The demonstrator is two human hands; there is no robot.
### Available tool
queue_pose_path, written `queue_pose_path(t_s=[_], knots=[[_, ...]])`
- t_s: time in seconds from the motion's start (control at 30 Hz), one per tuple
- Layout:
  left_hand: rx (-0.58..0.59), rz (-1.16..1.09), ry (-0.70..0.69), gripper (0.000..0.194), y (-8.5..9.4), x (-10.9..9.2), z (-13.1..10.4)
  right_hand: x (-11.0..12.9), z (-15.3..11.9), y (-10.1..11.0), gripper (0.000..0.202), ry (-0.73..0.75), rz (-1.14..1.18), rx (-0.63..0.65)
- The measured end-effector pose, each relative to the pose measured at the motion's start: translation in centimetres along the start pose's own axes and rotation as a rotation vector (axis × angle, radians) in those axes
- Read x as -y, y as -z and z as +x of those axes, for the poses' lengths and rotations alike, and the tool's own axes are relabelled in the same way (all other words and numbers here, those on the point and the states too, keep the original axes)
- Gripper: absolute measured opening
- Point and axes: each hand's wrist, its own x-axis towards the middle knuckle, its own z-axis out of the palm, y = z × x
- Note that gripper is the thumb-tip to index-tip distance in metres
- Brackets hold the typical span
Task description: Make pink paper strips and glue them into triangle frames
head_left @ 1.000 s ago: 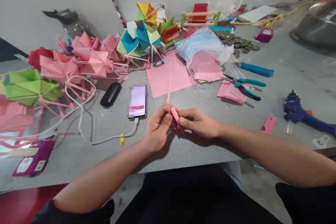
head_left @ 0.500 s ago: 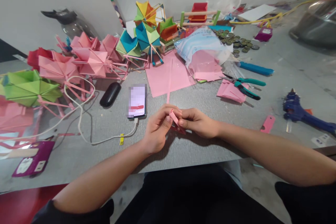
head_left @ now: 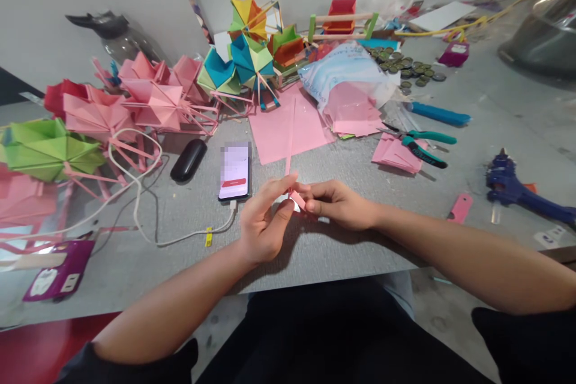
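Note:
Between my two hands is a small folded pink paper strip (head_left: 297, 198). My right hand (head_left: 338, 204) pinches its right side between thumb and fingers. My left hand (head_left: 266, 219) has its thumb and forefinger around the strip's left end, with something white showing by the thumb. A long thin pink strip (head_left: 291, 138) runs away from my fingertips over a large pink sheet (head_left: 274, 132) lying on the table. Part of the folded piece is hidden by my fingers.
A phone (head_left: 235, 171) on a white cable and a black case (head_left: 189, 160) lie left. Folded paper models (head_left: 157, 105) stand behind. Right are pink slips (head_left: 396, 155), pliers (head_left: 425, 147), a blue cutter (head_left: 440, 114), a glue gun (head_left: 517, 183) and coins (head_left: 407, 69).
My left hand has shifted slightly left and its fingers have loosened and straightened, baring a white patch by the thumb. My right hand keeps its pinch.

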Motion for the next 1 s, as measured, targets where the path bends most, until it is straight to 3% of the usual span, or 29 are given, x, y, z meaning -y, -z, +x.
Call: queue_pose_path(t_s=[0.1, 0.27, 0.5, 0.63, 1.0], knots=[[0.039, 0.058, -0.082, 0.045, 0.2, -0.2, 0.1, -0.3, 0.1, 0.0, 0.051, 0.009, -0.014, -0.006], [0.041, 0.164, -0.193, 0.031, 0.4, -0.3, 0.6, -0.5, 0.1, 0.0, 0.046, 0.042, -0.043, 0.003], [0.001, 0.120, -0.127, 0.032, 0.6, 0.1, 0.8, 0.6, -0.2, 0.7, 0.018, 0.154, -0.567, -0.088], [0.011, 0.169, -0.139, 0.030, 0.8, 0.0, 1.0, 0.3, -0.4, 0.9, 0.012, 0.201, -0.870, -0.065], [-0.014, 0.318, -0.177, 0.024, 0.6, 0.4, 0.8, 0.2, -0.3, 0.6, 0.017, 0.091, -1.011, -0.021]])
